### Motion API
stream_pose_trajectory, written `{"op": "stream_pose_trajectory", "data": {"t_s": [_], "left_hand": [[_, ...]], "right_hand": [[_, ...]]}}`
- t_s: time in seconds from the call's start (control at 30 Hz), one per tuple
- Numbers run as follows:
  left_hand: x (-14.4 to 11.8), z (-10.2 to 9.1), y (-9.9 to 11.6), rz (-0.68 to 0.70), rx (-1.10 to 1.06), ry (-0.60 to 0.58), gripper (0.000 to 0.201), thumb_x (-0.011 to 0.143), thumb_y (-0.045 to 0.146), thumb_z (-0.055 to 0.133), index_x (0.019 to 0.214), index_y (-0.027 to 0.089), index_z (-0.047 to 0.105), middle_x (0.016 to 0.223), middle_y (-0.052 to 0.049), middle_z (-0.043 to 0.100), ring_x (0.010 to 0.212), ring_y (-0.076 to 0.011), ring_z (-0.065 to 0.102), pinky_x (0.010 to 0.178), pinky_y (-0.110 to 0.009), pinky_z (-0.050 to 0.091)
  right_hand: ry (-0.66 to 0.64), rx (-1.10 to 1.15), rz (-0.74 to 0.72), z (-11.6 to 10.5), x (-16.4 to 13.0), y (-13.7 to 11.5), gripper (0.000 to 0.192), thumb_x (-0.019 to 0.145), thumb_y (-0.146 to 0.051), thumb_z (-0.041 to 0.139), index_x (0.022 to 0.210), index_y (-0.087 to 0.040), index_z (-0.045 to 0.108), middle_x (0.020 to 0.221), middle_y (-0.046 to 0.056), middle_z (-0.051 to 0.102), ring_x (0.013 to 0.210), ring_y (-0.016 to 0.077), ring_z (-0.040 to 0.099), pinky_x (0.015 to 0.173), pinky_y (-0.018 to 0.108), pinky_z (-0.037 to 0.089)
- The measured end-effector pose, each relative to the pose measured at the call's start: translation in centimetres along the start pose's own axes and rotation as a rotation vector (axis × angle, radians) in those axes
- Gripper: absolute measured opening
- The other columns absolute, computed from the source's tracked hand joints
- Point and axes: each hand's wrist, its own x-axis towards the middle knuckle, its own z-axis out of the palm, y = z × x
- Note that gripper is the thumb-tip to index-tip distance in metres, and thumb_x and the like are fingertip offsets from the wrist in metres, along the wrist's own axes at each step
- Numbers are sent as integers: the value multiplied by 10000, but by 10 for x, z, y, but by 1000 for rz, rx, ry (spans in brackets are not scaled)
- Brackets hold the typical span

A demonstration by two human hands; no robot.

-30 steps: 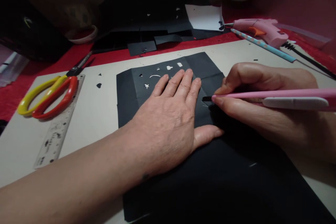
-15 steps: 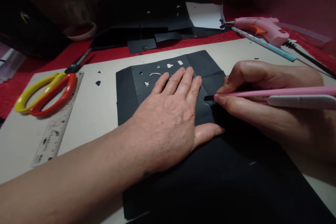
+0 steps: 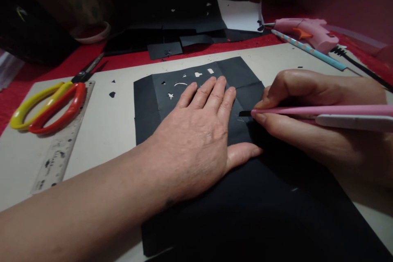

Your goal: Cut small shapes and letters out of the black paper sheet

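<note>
Creased black paper point(image 3: 242, 71) lies on a white board, with several small shapes cut out near its far end, among them a star and a curved sliver. My left hand point(image 3: 202, 139) rests flat on this paper, fingers stretched forward and thumb out to the right. In my right hand point(image 3: 294, 102) is a pink craft knife point(image 3: 337, 109), pinched between thumb and fingers like a pen. Its dark blade touches or hovers just over the paper, right of my left fingers, beside faint pale marks. The right hand's lower fingers are in shadow.
Scissors point(image 3: 50, 106) with yellow and red handles lie on a clear ruler point(image 3: 63, 151) at left. Small black scraps point(image 3: 112, 95) sit nearby. At the back right are a pink glue gun point(image 3: 307, 32) and a pale blue pencil point(image 3: 310, 51). Black sheets point(image 3: 166, 49) are piled behind.
The view has shifted very slightly, so the scissors and ruler appear a little further left. Both hands keep almost the same pose, and the blade has barely moved.
</note>
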Motion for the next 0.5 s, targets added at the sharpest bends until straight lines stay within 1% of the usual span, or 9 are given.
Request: {"op": "stream_pose_trajectory", "data": {"t_s": [0.17,0.27,0.33,0.43,0.5], "left_hand": [[0,-1,-1,0,11,-3,1113,986,865,353,1737,82,107,1821,-150,19,1702,-375,5,1373,-592,61],[1,-1,-1,-6,8,4,1118,982,867,360,1736,77,120,1822,-148,22,1701,-382,18,1374,-589,62],[1,-2,-1,-6,4,12,1121,979,871,360,1736,77,129,1823,-144,23,1701,-382,19,1376,-585,59],[1,-2,-1,-11,12,0,1121,978,877,343,1739,88,110,1824,-136,5,1703,-365,-5,1375,-578,51],[1,-1,-1,-14,19,-7,1123,977,881,329,1740,91,95,1825,-134,-8,1704,-356,-21,1375,-575,47]], "right_hand": [[-57,-41,-47,-4,-4,7,72,917,-264,701,849,-269,677,811,-16,755,681,143,654,530,289,412],[-59,-28,-43,-3,-4,7,74,923,-241,697,860,-271,673,809,-21,755,700,141,659,553,285,432],[-47,-31,-43,-3,-3,6,71,921,-246,696,856,-269,678,819,-12,758,712,149,664,552,294,423],[-37,-29,-22,-3,-3,5,71,898,-259,704,829,-264,686,804,-3,753,691,158,652,541,311,397],[-34,-22,-7,-4,-4,3,75,891,-255,695,817,-268,683,798,-8,751,693,165,655,552,318,405]]}}
